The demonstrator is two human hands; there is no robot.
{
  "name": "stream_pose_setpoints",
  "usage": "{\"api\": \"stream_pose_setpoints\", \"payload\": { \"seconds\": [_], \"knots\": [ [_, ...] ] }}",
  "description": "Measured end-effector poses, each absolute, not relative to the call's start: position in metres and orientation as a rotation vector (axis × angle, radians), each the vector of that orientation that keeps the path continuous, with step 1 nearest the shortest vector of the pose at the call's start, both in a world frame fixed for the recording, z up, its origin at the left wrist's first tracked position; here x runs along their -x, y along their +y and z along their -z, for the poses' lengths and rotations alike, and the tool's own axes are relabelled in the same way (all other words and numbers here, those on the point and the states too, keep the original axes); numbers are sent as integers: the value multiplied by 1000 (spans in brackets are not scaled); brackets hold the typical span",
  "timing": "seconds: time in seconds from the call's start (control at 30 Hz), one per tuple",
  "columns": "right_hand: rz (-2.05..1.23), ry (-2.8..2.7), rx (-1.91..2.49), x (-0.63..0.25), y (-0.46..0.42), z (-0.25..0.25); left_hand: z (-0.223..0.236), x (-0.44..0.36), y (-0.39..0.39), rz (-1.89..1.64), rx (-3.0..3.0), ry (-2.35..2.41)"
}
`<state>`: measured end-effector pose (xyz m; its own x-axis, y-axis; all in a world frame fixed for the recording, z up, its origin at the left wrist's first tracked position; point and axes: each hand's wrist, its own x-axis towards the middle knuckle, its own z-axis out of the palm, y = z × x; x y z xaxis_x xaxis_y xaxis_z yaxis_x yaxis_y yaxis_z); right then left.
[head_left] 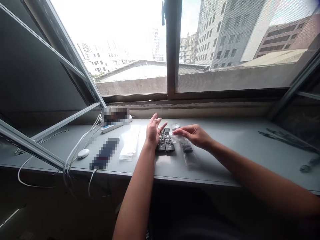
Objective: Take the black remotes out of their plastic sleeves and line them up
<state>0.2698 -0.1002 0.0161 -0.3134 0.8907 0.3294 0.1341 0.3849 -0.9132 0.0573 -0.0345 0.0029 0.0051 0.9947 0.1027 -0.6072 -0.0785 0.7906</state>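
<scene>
Two black remote controls (169, 141) lie side by side on the pale desk, their buttons facing up. My left hand (153, 131) hovers by the left one and partly covers it; its fingers are spread and hold nothing. To the right, my right hand (196, 135) pinches the edge of a clear plastic bag (192, 160) between thumb and fingertips. Inside or under that bag is a dark, remote-shaped object (186, 146), partly hidden by the hand and the crinkled film.
Flat whitish plastic bags (130, 143) lie left of my left arm. Farther left are a blurred-out phone-like item (105, 154), a white round object (83, 153), a power strip (116, 125) and white cables. A metal rack frame (67, 63) slants at left; dark cables (287, 140) lie right.
</scene>
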Motion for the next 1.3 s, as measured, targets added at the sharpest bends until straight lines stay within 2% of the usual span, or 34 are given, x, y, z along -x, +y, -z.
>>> {"api": "stream_pose_setpoints", "payload": {
  "seconds": [0.5,0.67,0.87,1.1,1.3],
  "knots": [
    [-1121,-1823,932,-276,-95,-17,-2,-55,-29,-1655,-892,809],
    [-1343,-1950,1018,-282,-93,-23,-2,-53,-28,-1670,-942,887],
    [-1914,-2076,986,-286,-99,-28,1,-54,-28,-1658,-1036,933],
    [-2010,-1927,1094,-288,-96,-25,4,-54,-29,-1634,-1423,1148],
    [-2111,-1968,1097,-298,-93,-28,6,-54,-32,-1404,-1941,1448]
  ]
}}
